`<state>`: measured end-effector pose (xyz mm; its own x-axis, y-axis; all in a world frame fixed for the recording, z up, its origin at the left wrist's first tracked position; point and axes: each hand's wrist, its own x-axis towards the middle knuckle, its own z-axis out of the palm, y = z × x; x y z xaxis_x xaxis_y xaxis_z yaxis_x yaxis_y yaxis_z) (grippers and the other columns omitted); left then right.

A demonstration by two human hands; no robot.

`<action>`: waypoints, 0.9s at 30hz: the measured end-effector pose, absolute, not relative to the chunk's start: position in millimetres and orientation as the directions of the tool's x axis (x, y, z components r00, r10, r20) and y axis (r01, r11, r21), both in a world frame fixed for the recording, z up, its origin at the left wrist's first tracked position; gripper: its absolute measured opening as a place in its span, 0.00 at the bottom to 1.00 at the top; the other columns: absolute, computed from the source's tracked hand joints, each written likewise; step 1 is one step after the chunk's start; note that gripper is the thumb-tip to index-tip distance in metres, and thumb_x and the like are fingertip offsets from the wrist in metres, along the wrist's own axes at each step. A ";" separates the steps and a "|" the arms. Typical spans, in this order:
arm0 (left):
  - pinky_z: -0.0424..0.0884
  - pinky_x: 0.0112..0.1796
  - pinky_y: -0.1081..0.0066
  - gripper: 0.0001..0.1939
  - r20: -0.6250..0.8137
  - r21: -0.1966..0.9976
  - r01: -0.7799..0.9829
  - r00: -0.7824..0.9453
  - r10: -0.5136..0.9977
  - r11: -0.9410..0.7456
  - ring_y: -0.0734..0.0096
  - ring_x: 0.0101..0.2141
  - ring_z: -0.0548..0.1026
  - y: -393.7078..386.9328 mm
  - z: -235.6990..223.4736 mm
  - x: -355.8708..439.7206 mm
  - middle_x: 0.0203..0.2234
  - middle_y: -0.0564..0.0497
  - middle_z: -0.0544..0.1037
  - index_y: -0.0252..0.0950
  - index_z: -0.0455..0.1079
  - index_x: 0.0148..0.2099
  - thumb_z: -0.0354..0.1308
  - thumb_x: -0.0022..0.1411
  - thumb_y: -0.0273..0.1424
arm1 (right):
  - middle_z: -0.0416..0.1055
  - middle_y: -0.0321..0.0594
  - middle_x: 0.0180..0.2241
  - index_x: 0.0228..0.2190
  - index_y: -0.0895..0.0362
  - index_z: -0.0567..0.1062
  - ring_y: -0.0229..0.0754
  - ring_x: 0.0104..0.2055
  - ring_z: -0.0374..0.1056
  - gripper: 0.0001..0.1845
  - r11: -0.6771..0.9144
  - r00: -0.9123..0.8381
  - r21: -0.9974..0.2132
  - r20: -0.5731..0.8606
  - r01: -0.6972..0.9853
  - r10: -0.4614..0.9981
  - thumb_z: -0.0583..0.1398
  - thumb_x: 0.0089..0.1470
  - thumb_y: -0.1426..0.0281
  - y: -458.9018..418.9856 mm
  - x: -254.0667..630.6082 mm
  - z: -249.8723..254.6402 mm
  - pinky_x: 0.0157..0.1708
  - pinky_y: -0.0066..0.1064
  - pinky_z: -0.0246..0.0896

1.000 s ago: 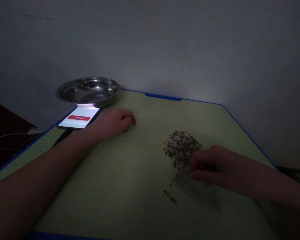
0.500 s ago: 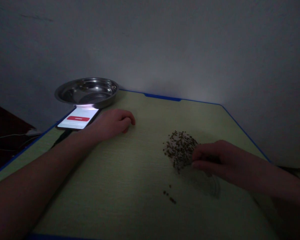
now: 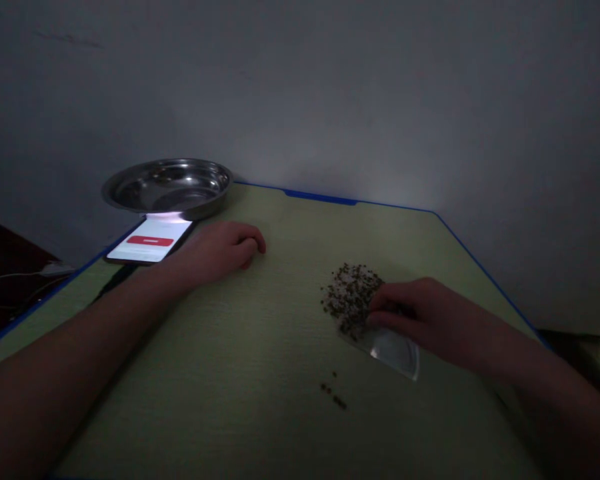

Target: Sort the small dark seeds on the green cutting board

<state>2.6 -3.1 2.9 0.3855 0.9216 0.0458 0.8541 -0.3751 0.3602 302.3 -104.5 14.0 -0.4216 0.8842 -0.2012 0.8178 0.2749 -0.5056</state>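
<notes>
My right hand [image 3: 413,310] is closed in a pinch at the right edge of a pile of mixed pale and dark grains [image 3: 350,290]. A clear plastic cup [image 3: 395,353] lies tilted on its side under this hand, its left end against the grains. The fingers seem to grip the cup's wall, though the exact contact is hidden. Several dark grains [image 3: 337,400] lie apart, nearer to me. My left hand [image 3: 225,250] rests on the table with fingers curled in, and nothing shows in it. It is nearest to a lit phone [image 3: 153,240].
A shiny metal basin [image 3: 173,190] stands at the back left, just beyond the phone. The pale table [image 3: 220,400] has a blue edge and meets a grey wall behind. White cables [image 3: 55,268] run beyond the left edge. The light is dim.
My right hand has moved a little left into the grains, and the clear cup has shifted left with it and shows more plainly. My left hand stays in place. The view has shifted slightly.
</notes>
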 end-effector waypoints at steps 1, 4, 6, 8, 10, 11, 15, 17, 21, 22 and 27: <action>0.60 0.26 0.72 0.17 0.044 0.358 0.856 0.383 0.923 -0.372 0.71 0.23 0.70 -3.1 2.9 2.6 0.20 0.54 0.76 0.39 0.75 0.37 0.45 0.56 0.34 | 0.70 0.33 0.23 0.29 0.55 0.76 0.35 0.24 0.62 0.12 0.277 -0.421 -0.512 -0.189 0.813 0.887 0.57 0.58 0.61 -104.5 302.9 14.8 0.24 0.27 0.52; 0.60 0.26 0.72 0.17 0.037 0.362 0.859 0.374 0.927 -0.361 0.71 0.23 0.70 -3.5 3.2 3.0 0.20 0.54 0.77 0.39 0.75 0.37 0.45 0.56 0.34 | 0.69 0.33 0.22 0.29 0.55 0.76 0.35 0.24 0.61 0.12 0.287 -0.449 -0.552 -0.183 0.783 0.875 0.57 0.57 0.61 -106.9 300.6 16.5 0.23 0.26 0.52; 0.59 0.26 0.72 0.17 0.034 0.365 0.858 0.376 0.926 -0.361 0.70 0.23 0.70 -3.9 3.5 3.3 0.20 0.55 0.77 0.39 0.75 0.37 0.45 0.56 0.34 | 0.69 0.33 0.22 0.29 0.55 0.76 0.35 0.24 0.62 0.12 0.293 -0.468 -0.573 -0.184 0.765 0.864 0.58 0.57 0.61 -109.0 296.0 15.3 0.22 0.25 0.52; 0.59 0.26 0.72 0.16 0.035 0.362 0.858 0.377 0.925 -0.364 0.70 0.23 0.70 -4.3 3.7 3.8 0.20 0.55 0.77 0.39 0.75 0.37 0.45 0.56 0.34 | 0.70 0.33 0.23 0.29 0.55 0.76 0.35 0.24 0.63 0.12 0.306 -0.478 -0.568 -0.180 0.764 0.860 0.58 0.57 0.62 -110.9 289.6 12.4 0.23 0.25 0.52; 0.60 0.27 0.72 0.17 0.039 0.358 0.859 0.378 0.925 -0.367 0.70 0.23 0.70 -4.8 3.8 4.3 0.21 0.55 0.76 0.39 0.75 0.37 0.45 0.56 0.33 | 0.72 0.34 0.25 0.30 0.55 0.77 0.35 0.26 0.64 0.10 0.338 -0.490 -0.538 -0.166 0.772 0.856 0.58 0.58 0.64 -112.7 282.3 9.2 0.25 0.26 0.53; 0.60 0.27 0.72 0.17 0.042 0.358 0.859 0.377 0.925 -0.367 0.71 0.23 0.70 -5.0 3.8 4.5 0.21 0.55 0.76 0.39 0.75 0.37 0.45 0.56 0.34 | 0.73 0.34 0.25 0.31 0.55 0.77 0.35 0.26 0.65 0.10 0.361 -0.501 -0.520 -0.155 0.774 0.851 0.58 0.58 0.65 -113.8 278.5 7.9 0.26 0.26 0.54; 0.60 0.27 0.72 0.17 0.038 0.362 0.861 0.368 0.929 -0.356 0.70 0.23 0.70 -5.8 3.8 5.2 0.21 0.54 0.76 0.39 0.76 0.37 0.45 0.55 0.34 | 0.74 0.35 0.24 0.30 0.56 0.77 0.36 0.26 0.66 0.10 0.444 -0.559 -0.463 -0.142 0.767 0.817 0.58 0.58 0.65 -120.5 265.3 5.7 0.26 0.27 0.53; 0.60 0.26 0.71 0.18 0.030 0.369 0.859 0.371 0.928 -0.355 0.70 0.23 0.70 -6.1 3.7 5.3 0.20 0.54 0.76 0.39 0.76 0.38 0.45 0.55 0.34 | 0.75 0.35 0.25 0.30 0.56 0.77 0.36 0.26 0.67 0.11 0.466 -0.586 -0.463 -0.154 0.754 0.796 0.58 0.58 0.65 -124.7 260.7 5.5 0.26 0.27 0.53; 0.61 0.27 0.71 0.17 0.037 0.376 0.854 0.374 0.927 -0.359 0.70 0.23 0.70 -6.3 3.0 5.7 0.20 0.54 0.76 0.38 0.76 0.37 0.45 0.55 0.33 | 0.76 0.36 0.26 0.31 0.55 0.78 0.38 0.28 0.70 0.11 0.480 -0.621 -0.477 -0.195 0.737 0.759 0.57 0.59 0.64 -132.8 254.8 3.8 0.28 0.28 0.55; 0.62 0.27 0.71 0.17 0.043 0.377 0.853 0.375 0.926 -0.362 0.70 0.23 0.70 -6.2 2.7 5.8 0.20 0.54 0.76 0.38 0.76 0.37 0.45 0.55 0.33 | 0.76 0.37 0.26 0.31 0.55 0.78 0.38 0.28 0.70 0.11 0.485 -0.627 -0.475 -0.201 0.734 0.753 0.57 0.59 0.64 -134.9 253.7 3.3 0.28 0.28 0.55; 0.62 0.27 0.71 0.18 0.053 0.377 0.848 0.383 0.922 -0.374 0.71 0.23 0.70 -4.4 -0.7 4.9 0.21 0.53 0.76 0.38 0.77 0.38 0.46 0.55 0.32 | 0.77 0.35 0.27 0.30 0.53 0.78 0.38 0.29 0.71 0.11 0.509 -0.663 -0.492 -0.211 0.707 0.718 0.58 0.59 0.62 -145.6 249.3 0.6 0.28 0.28 0.55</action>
